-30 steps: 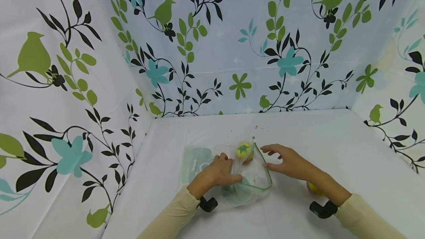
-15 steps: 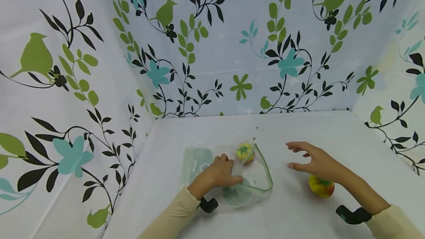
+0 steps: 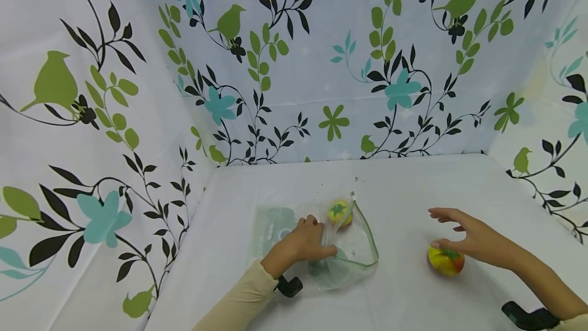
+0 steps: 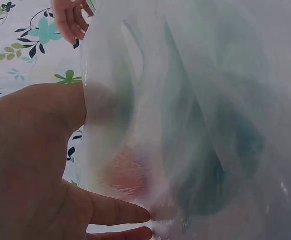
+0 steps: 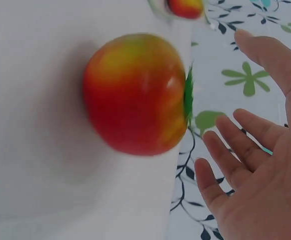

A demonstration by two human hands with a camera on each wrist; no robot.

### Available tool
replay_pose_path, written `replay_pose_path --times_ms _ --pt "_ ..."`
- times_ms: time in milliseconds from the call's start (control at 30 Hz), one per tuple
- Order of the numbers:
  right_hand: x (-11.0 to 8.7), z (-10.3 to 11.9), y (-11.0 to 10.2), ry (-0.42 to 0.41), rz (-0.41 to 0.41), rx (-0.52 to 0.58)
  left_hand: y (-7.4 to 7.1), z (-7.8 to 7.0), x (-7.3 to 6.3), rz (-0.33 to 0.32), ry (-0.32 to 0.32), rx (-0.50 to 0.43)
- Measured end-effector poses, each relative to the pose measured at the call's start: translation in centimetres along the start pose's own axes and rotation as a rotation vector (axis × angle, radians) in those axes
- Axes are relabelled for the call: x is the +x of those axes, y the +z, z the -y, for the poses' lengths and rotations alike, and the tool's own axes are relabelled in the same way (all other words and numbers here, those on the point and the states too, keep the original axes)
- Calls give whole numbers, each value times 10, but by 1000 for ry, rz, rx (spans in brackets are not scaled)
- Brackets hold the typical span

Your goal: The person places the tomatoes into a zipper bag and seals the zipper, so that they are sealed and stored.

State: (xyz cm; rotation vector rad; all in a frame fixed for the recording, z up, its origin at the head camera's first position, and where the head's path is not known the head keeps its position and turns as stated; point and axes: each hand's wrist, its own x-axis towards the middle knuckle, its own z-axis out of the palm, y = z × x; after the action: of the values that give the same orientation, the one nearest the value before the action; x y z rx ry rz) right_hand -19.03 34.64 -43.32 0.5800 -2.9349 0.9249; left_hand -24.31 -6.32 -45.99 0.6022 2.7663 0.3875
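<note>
A clear plastic zip bag (image 3: 328, 275) with a green zip edge lies on the white table, its mouth facing right. My left hand (image 3: 305, 241) grips the bag near its mouth, the thumb and fingers spread along the plastic, partly hidden by it in the left wrist view. One yellow-and-red tomato (image 3: 339, 212) with a green leafy top shows at the bag's far side, by the zip edge. Another tomato (image 3: 445, 261), which looks alike, sits on the table to the right. Over it hovers my right hand (image 3: 480, 241), fingers spread and holding nothing; the tomato (image 5: 135, 95) fills the middle of the right wrist view.
Under and left of my left hand, a pale green printed part (image 3: 271, 223) shows through the plastic. A patterned cloth (image 3: 285, 65) with birds and leaves hangs behind the table (image 3: 404, 183) and along both sides.
My right hand has moved right, from beside the bag's mouth to above the loose tomato, uncovering it. My left hand has stayed in place on the bag.
</note>
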Motion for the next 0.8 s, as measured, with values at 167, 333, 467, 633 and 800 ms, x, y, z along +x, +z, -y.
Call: replay_pose_path --times_ms 167,333,467,633,800 --pt "-15 -16 -3 17 31 18 1 0 0 1 -5 -4" --pt "-26 -28 -3 37 53 40 2 1 1 -7 -2 -6" --pt "-33 -36 0 68 93 54 3 0 1 -11 6 -5" --pt "-40 -44 5 95 144 105 4 1 0 -10 9 -5" --pt "-44 -50 11 93 167 142 4 1 0 -14 9 -3"
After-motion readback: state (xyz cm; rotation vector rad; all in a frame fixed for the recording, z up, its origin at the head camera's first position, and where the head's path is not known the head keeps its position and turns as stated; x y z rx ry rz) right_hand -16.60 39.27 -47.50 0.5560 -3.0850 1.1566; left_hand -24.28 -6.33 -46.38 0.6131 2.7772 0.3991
